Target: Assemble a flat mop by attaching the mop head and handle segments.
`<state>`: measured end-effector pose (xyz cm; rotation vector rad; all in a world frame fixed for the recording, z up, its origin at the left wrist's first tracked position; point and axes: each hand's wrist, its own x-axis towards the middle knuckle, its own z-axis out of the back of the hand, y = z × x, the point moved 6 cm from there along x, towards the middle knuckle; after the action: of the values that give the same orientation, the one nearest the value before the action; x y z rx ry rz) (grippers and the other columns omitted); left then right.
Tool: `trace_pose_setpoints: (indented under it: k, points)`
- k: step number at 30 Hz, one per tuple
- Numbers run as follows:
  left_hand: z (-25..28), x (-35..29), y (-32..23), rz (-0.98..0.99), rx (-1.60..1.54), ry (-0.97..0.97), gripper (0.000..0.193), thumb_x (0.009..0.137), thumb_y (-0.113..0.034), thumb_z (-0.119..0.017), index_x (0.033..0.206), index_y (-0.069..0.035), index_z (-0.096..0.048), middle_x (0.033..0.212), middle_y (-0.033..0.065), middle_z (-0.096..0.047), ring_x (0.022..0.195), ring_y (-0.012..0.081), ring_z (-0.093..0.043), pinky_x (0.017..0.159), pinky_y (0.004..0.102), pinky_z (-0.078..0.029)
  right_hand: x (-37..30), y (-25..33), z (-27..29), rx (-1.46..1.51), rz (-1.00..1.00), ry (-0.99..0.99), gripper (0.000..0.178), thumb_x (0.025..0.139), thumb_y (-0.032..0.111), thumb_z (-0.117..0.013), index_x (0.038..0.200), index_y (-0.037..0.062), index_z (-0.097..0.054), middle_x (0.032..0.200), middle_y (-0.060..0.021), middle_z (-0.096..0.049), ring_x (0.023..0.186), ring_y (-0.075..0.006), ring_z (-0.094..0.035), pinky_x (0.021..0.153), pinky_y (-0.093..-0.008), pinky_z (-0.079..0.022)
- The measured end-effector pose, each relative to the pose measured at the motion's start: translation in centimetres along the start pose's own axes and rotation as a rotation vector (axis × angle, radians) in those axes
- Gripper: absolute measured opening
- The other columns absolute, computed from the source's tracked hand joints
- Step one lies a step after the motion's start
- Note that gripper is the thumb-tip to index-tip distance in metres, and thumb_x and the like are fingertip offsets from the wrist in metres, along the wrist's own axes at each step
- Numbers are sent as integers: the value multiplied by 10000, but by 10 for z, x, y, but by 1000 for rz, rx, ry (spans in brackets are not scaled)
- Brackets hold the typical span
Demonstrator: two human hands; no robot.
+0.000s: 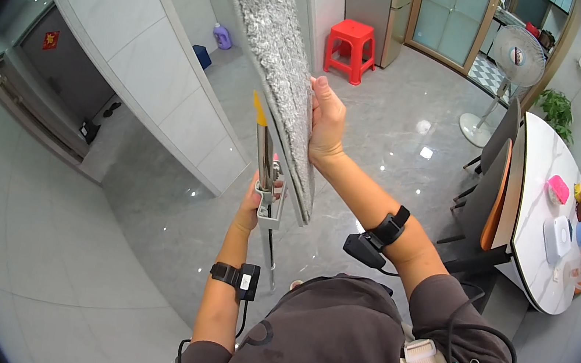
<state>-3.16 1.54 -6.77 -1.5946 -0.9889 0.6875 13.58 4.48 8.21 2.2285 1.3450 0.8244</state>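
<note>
A flat mop is raised in front of me, its long grey fluffy pad [279, 53] standing nearly upright. My right hand [327, 123] is closed on the pad's right edge, thumb pointing up; its fingertips are partly hidden behind the mop head. Lower down, my left hand [252, 202] wraps round the metal mop pole [264, 159] by a light grey plastic bracket [271, 208]. A yellow piece [259, 109] tops the pole, next to the back of the mop head. Below the bracket, a thin rod [270, 257] runs down toward the floor.
A red stool [351, 49] stands near a fridge [367, 6]. On the right are a white fan [517, 56], chairs [478, 193] and a white table [539, 179] with containers. A tiled wall [139, 41] rises left; a purple bottle [222, 36] sits beyond it.
</note>
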Motion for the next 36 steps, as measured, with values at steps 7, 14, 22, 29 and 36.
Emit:
trace_pose_setpoints:
  k: [7,14,22,29,36]
  points:
    - [17,-4,-7,-156,142,-75,1014,604,-682,-552,1305,-31,-216,1151,62,-401,992,157,-454,862,289,-365,6,0,-15,-89,45,14,333,800,326,-573,840,-4,-597,769,-2,-562,669,-62,-478,619,-193,-378]
    - [24,-53,37,-212,500,-85,1077,533,-424,-748,1341,-77,-126,1160,105,-370,1050,249,-386,888,356,-339,3,-3,-22,44,-424,17,398,814,394,-509,998,43,-547,875,-78,-593,736,-174,-557,681,-284,-443]
    - [16,-42,80,-230,877,-353,644,608,-212,-734,1118,-48,-378,976,139,-454,900,270,-468,742,354,-402,-6,6,-27,40,-448,200,415,854,459,-377,941,91,-547,774,-17,-570,642,-119,-527,586,-255,-436]
    - [7,-30,75,-273,794,-471,199,756,-146,-562,855,-29,-435,639,105,-492,594,272,-497,577,362,-397,2,19,-5,-325,92,33,421,887,396,-360,906,10,-527,783,-18,-533,704,-87,-473,652,-225,-392]
    - [14,6,111,94,712,-300,249,738,-211,-646,848,-23,-523,668,55,-523,616,179,-494,593,297,-416,22,48,-36,-475,430,99,364,839,333,-508,925,-21,-508,880,-47,-552,788,-95,-468,737,-242,-384]
